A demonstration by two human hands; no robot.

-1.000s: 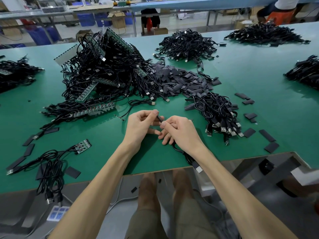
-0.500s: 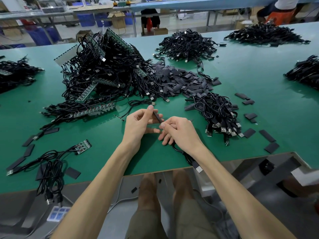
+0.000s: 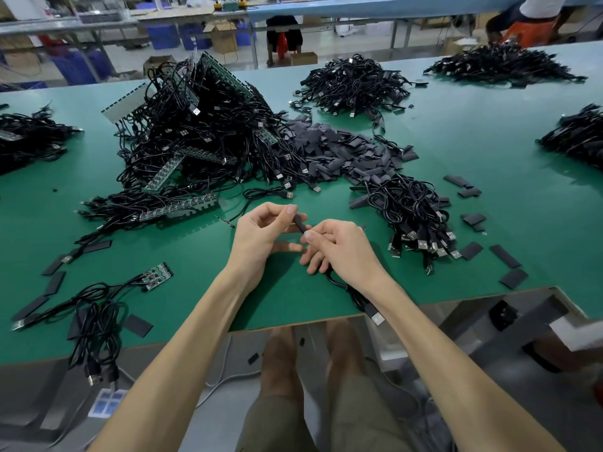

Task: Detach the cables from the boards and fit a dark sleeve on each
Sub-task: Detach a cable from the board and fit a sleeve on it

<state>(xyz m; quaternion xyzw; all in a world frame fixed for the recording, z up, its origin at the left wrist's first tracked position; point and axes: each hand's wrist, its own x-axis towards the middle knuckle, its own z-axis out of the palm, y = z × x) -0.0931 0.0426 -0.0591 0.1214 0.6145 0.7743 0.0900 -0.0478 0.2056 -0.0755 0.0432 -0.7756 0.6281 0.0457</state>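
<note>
Head view: a person sits at a green table (image 3: 489, 141), both bare forearms reaching forward, hands meeting near the front edge.

Sleeve: a short dark sleeve (image 3: 300, 224) is held slanted in the air between the two hands, just above the table and on the near side of the big piles.

Cable: a thin black cable (image 3: 339, 282) runs out from under the right hand toward the table edge. Its metal plug (image 3: 377, 318) sticks out just past the edge.

Left hand: the left hand (image 3: 261, 234) has its palm turned inward, thumb and forefinger pinching the far end of the sleeve. The other fingers are loosely curled, with nothing seen in them.

Right hand: the right hand (image 3: 344, 251) is knuckles up, thumb and forefinger pinched at the sleeve's near end, lower fingers curled round the cable. Fingertips hide whether the cable tip is inside the sleeve.

Handling (judged): the sleeve looks light, soft and prone to collapsing flat, so pinch it by the edges to keep the mouth open. The cable is light and limp, so grip it close to the bare end or it may buckle when pushed.

Step (judged): threading the sleeve onto one freed cable.

Stock: a tangle of boards (image 3: 202, 132) with cables lies beyond the hands to the left. A heap of loose sleeves (image 3: 336, 151) lies beside it, and a cable bundle (image 3: 414, 216) lies to the right of the hands.
</note>
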